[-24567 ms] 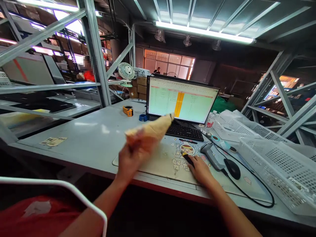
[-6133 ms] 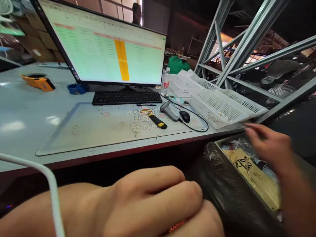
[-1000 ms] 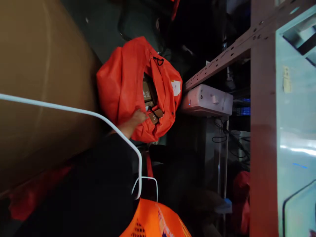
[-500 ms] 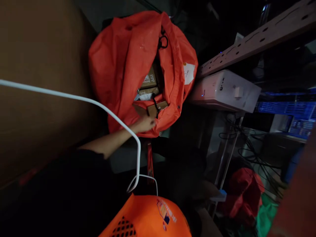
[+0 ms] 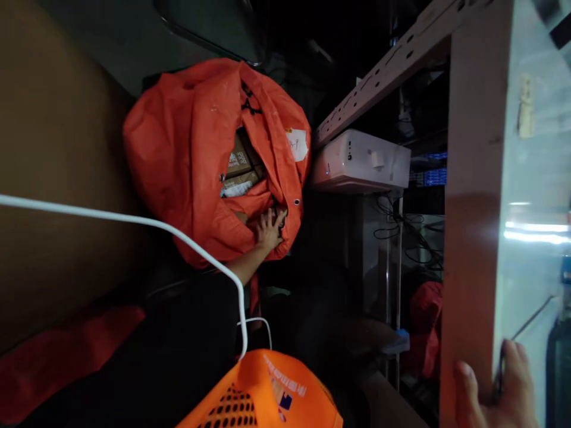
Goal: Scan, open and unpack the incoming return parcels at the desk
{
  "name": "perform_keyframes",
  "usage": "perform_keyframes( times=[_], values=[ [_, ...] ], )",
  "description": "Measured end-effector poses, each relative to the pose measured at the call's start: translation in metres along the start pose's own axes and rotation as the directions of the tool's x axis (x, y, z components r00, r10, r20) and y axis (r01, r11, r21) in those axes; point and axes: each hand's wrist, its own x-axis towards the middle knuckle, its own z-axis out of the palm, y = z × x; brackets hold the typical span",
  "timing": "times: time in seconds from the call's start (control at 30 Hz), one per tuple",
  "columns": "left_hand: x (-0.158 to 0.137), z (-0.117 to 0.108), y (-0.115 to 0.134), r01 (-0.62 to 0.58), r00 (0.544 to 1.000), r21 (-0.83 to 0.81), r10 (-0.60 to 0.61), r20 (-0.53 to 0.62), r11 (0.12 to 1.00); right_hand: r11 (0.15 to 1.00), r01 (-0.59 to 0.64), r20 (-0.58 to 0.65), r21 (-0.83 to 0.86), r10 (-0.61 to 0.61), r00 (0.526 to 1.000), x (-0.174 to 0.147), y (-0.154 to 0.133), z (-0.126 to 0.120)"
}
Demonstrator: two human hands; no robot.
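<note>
Probably to part its mouth, the left hand (image 5: pixel 270 233) rests splayed fingers on the orange bag (image 5: pixel 209 160) near the white case (image 5: pixel 357 160), while the right hand (image 5: pixel 504 398), fingers apart, perhaps braces at the tabletop (image 5: pixel 530 190).

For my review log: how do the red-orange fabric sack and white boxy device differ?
The red-orange fabric sack is creased; the white boxy device is flat-sided. The sack gapes, showing brown boxes; the device looks closed. The left hand touches the sack, not the device.

boxes (image 5: pixel 238 161) in bag (image 5: pixel 196 154); device (image 5: pixel 357 161) right (table (image 5: pixel 530 193) farther right)
</note>
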Motion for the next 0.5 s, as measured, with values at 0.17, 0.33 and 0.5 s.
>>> perform_keyframes(
  times=[0.17,0.33,0.5],
  values=[
    [-0.008,0.012,0.028,0.042,0.998,0.046,-0.044,0.037,0.998,0.998,-0.003,-0.059,0.055,0.007,0.998,0.0,-0.01,0.003],
    [0.017,-0.02,0.036,0.111,0.985,0.108,-0.124,0.123,0.988,0.991,0.073,-0.107,0.115,-0.061,0.992,0.0,-0.001,0.011],
    [0.025,-0.102,0.056,0.079,0.974,0.254,-0.129,0.188,0.964,0.975,0.153,-0.191,0.164,-0.12,0.974,0.001,0.01,0.017]
  ],
)
